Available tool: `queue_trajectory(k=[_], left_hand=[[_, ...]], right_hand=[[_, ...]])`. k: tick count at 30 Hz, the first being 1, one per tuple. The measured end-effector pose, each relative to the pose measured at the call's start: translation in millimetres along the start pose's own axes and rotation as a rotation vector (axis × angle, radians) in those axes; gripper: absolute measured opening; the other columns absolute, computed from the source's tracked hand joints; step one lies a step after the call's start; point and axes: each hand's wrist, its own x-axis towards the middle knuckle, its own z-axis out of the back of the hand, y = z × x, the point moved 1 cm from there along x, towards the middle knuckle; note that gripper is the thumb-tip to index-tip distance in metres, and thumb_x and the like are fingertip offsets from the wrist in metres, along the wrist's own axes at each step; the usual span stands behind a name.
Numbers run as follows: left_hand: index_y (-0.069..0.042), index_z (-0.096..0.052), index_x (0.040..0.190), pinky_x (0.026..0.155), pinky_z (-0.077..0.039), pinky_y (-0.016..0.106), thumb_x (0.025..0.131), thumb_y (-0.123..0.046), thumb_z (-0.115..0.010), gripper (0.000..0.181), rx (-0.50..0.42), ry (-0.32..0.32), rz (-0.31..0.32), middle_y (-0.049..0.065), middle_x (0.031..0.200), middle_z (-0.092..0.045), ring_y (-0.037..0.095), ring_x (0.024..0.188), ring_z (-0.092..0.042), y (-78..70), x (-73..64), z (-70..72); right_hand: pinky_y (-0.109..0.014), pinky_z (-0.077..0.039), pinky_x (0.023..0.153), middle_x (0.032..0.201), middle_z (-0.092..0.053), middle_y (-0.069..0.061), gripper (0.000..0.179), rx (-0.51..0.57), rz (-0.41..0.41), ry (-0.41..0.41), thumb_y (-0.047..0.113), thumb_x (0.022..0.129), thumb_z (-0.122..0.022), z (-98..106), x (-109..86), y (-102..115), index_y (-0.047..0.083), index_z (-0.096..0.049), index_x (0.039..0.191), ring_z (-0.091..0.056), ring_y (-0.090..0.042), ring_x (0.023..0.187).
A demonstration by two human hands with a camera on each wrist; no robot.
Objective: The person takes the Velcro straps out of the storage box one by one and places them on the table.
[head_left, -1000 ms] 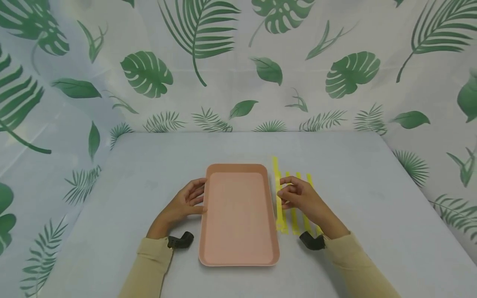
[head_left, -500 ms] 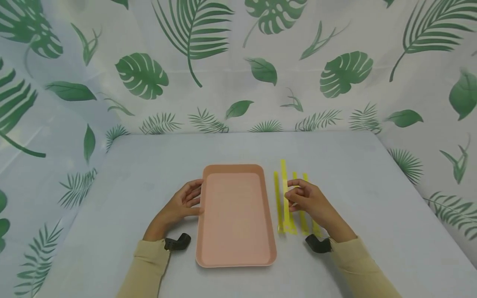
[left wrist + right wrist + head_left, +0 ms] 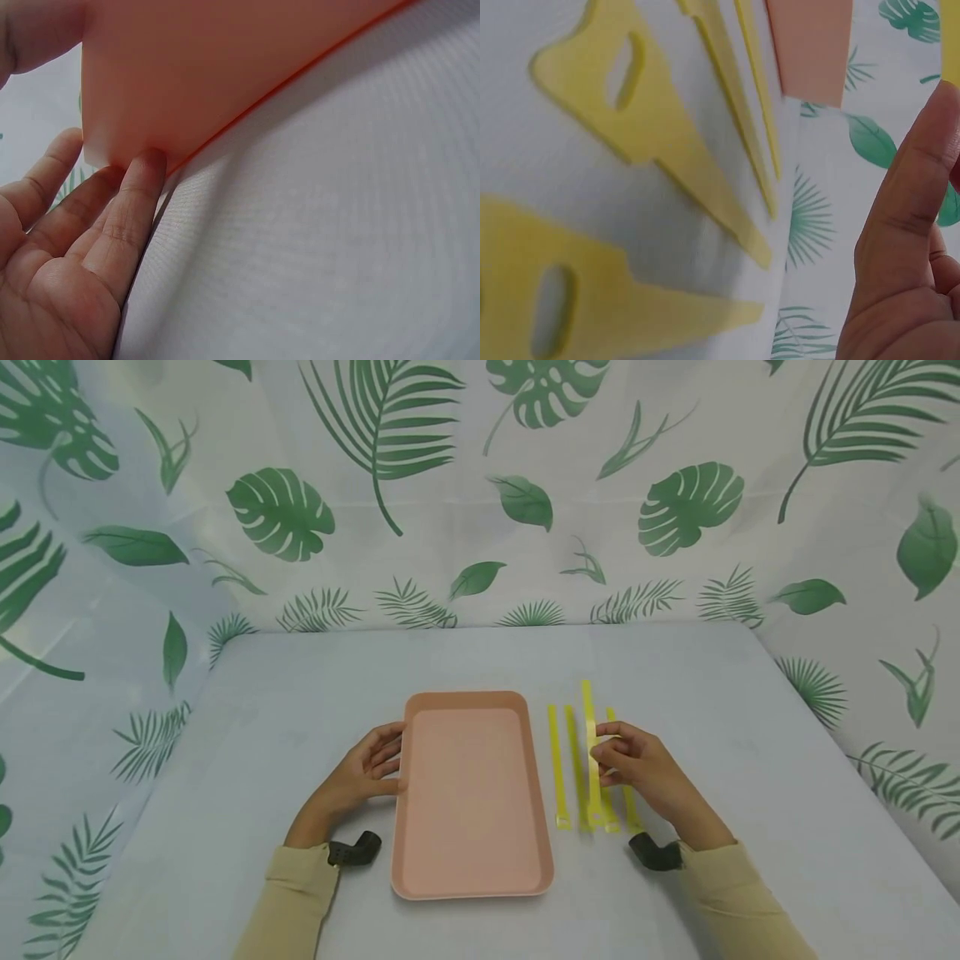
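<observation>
In the head view my left hand rests at the left edge of a pink rectangular tray, thumb and fingertips spread along it. The left wrist view has the fingers against the tray's outer wall, the fingertips near its bottom edge. My right hand pinches a long yellow strap with a slotted head, held above others. Several similar yellow straps lie side by side right of the tray. Close up in the right wrist view, the straps are flat, with a slot in the wide end.
A grey-white cloth covers the table. Behind it hangs a white curtain with green leaves. Dark wrist cameras sit at both cuffs. Bare cloth lies behind and right of the straps.
My right hand has moved to the right with the pinched strap, away from the tray. A strap at the left of the row now lies uncovered. My left hand stays at the tray.
</observation>
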Motion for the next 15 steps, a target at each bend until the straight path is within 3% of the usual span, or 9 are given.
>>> queue_trajectory(k=[4, 10, 15], left_hand=[[0.015, -0.021, 0.163, 0.114, -0.049, 0.023, 0.090, 0.004, -0.081, 0.095, -0.003, -0.002, 0.004, 0.039, 0.170, -0.021, 0.059, 0.153, -0.029, -0.1, -0.3, 0.0], [0.015, -0.021, 0.163, 0.114, -0.049, 0.022, 0.090, 0.003, -0.081, 0.095, 0.005, -0.001, -0.003, 0.040, 0.169, -0.021, 0.059, 0.153, -0.029, 0.1, -0.6, -0.2], [0.016, -0.021, 0.163, 0.115, -0.048, 0.023, 0.090, 0.004, -0.081, 0.094, 0.009, 0.000, -0.009, 0.040, 0.169, -0.021, 0.058, 0.154, -0.029, 0.3, -0.2, -0.1]], right_hand=[[-0.026, -0.065, 0.074, 0.090, -0.067, 0.003, 0.030, -0.006, -0.011, -0.014, -0.001, 0.108, -0.061, 6, -2.1, -1, -0.009, -0.052, 0.135, -0.066, -0.011, 0.080], [-0.026, -0.065, 0.074, 0.090, -0.068, 0.003, 0.026, -0.053, -0.056, -0.046, 0.003, 0.108, -0.063, 15, -4.7, -4, -0.003, -0.056, 0.133, -0.065, -0.010, 0.078], [-0.025, -0.065, 0.075, 0.090, -0.068, 0.004, 0.032, -0.098, -0.072, -0.048, 0.004, 0.108, -0.064, 25, -6.8, -6, -0.009, -0.054, 0.136, -0.065, -0.011, 0.079]])
